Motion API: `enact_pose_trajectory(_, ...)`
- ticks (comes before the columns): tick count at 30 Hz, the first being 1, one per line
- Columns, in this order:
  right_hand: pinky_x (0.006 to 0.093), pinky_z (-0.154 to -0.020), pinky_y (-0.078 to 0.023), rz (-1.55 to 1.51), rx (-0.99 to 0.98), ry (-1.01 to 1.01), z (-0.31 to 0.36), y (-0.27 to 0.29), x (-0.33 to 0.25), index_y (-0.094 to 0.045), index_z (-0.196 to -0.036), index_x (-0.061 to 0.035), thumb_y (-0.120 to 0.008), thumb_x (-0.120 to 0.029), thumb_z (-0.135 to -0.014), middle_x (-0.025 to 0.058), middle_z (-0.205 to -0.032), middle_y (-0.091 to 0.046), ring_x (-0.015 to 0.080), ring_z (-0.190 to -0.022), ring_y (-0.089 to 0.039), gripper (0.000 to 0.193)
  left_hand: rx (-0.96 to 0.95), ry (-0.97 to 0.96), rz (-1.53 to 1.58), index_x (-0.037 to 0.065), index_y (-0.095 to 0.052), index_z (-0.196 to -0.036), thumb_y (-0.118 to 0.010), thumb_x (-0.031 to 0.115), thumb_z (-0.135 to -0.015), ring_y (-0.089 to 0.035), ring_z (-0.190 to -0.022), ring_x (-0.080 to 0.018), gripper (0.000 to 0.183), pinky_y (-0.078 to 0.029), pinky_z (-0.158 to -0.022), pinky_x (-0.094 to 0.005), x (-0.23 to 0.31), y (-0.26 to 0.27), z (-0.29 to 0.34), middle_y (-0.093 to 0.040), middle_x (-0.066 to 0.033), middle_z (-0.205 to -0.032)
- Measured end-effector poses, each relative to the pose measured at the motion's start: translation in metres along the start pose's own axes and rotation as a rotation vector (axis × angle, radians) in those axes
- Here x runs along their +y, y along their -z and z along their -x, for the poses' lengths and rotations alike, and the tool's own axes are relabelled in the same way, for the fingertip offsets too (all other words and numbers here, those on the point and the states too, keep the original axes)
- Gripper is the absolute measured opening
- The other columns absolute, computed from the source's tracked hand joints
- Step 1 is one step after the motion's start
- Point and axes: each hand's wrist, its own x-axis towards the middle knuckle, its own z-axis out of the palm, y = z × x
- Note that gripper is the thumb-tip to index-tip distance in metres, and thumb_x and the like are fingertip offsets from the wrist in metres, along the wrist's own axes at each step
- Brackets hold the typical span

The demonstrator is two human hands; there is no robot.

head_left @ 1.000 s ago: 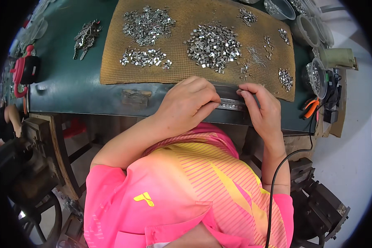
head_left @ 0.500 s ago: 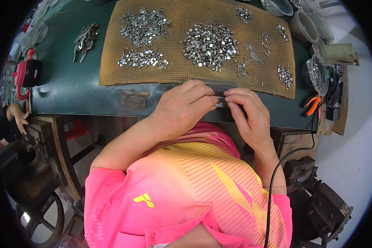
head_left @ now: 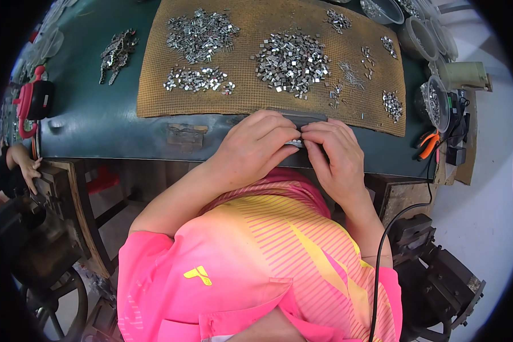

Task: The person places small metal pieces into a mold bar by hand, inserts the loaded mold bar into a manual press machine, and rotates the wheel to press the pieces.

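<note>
At the near edge of the green table, my left hand [head_left: 255, 142] and my right hand [head_left: 337, 157] meet with fingertips pinched together. Between them shows a short bit of a small silvery metal strip [head_left: 294, 143], possibly linked pieces; my fingers cover most of it. Both hands appear to grip it. Just behind the fingers lies a dark grey bar [head_left: 309, 119] along the front of the brown textured mat [head_left: 239, 105]. Beyond, the mat carries a large heap of small square metal pieces [head_left: 290, 62], a heap of small metal pins [head_left: 202, 35] and shiny small pieces [head_left: 195, 80].
Smaller piles of metal bits [head_left: 392, 106] lie on the mat's right. Clear plastic tubs [head_left: 436, 102] and orange-handled pliers [head_left: 429, 144] sit at the right edge. Dark metal chain pieces [head_left: 118, 56] and a red-and-black tool [head_left: 35, 101] lie left. Another person's hand [head_left: 26, 166] shows far left.
My right hand has shifted slightly left, closing the gap to my left hand. The visible bit of strip now shows farther left, beside my left fingertips.
</note>
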Motion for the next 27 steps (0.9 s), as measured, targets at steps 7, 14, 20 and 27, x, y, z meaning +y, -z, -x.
enact_pose_trajectory(7, 0.0436, -0.095, -0.054, 0.216, 0.030, 0.078, 0.001, -0.005, -0.010, -0.067, -0.101, -0.0046, -0.073, -0.005, -0.085, 0.0072, -0.104, -0.072, 0.0258, -0.095, -0.070, 0.017, 0.003, 0.022, 0.031, 0.002, -0.066, -0.110, -0.081, 0.007, -0.081, -0.067, -0.100, -0.0338, 0.033, -0.055, -0.086, -0.0431, -0.002, 0.000, 0.001, -0.069, -0.0119, -0.108)
enact_pose_trajectory(14, 0.0436, -0.094, -0.056, 0.236, 0.036, 0.089, 0.002, -0.003, -0.013, -0.068, -0.103, -0.0040, -0.074, -0.001, -0.085, 0.0092, -0.106, -0.073, 0.0271, -0.095, -0.071, 0.019, 0.008, 0.010, 0.029, 0.003, -0.065, -0.108, -0.080, 0.009, -0.082, -0.065, -0.100, -0.0333, 0.031, -0.054, -0.085, -0.0429, -0.003, -0.001, 0.002, -0.066, -0.0111, -0.106)
enact_pose_trajectory(20, 0.0439, -0.101, -0.053, 0.137, -0.083, 0.003, 0.005, 0.010, -0.008, -0.070, -0.113, -0.0043, -0.072, -0.005, -0.088, 0.0101, -0.119, -0.072, 0.0284, -0.110, -0.070, 0.025, 0.002, 0.021, 0.031, 0.002, -0.066, -0.111, -0.080, 0.007, -0.082, -0.067, -0.101, -0.0333, 0.033, -0.054, -0.086, -0.0431, -0.003, 0.002, 0.001, -0.069, -0.0119, -0.107)
enact_pose_trajectory(27, 0.0462, -0.106, -0.049, 0.011, -0.060, -0.165, 0.031, 0.030, 0.006, -0.067, -0.128, -0.0033, -0.074, -0.008, -0.088, 0.0147, -0.132, -0.068, 0.0343, -0.124, -0.064, 0.041, -0.102, -0.046, -0.059, 0.006, -0.071, -0.118, -0.078, 0.006, -0.079, -0.065, -0.099, -0.0312, 0.040, -0.055, -0.083, -0.0410, -0.003, 0.008, 0.000, -0.065, -0.0099, -0.108)
